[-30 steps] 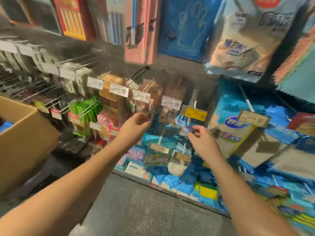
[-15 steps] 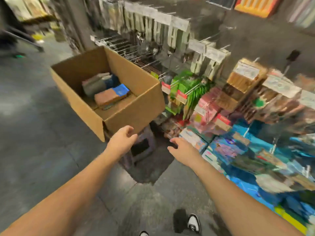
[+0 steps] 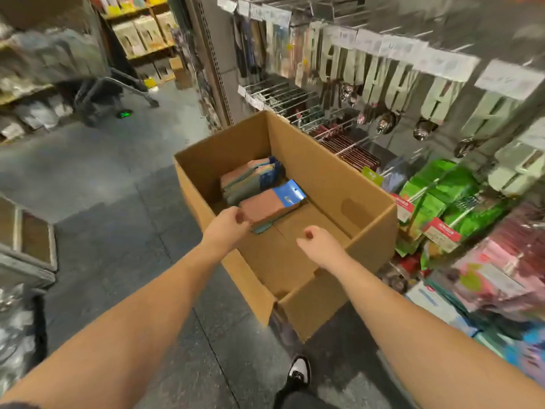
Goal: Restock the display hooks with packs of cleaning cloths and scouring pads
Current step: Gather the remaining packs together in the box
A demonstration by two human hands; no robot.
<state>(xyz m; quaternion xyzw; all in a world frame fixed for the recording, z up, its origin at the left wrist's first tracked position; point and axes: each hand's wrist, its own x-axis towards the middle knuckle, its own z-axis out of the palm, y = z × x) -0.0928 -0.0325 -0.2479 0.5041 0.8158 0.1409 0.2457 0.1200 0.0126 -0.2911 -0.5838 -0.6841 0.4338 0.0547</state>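
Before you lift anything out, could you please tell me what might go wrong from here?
The left grip reaches only the corner of the top pack, which could slip or drag the pack beneath along. Wire hooks jut out just beyond the box; a lifted pack or arm might snag on them.

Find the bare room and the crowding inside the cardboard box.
Bare: the cardboard box floor, near and right, bordered by the brown pack, the right hand and box walls. Crowded: left side, with stacked packs and the left hand.
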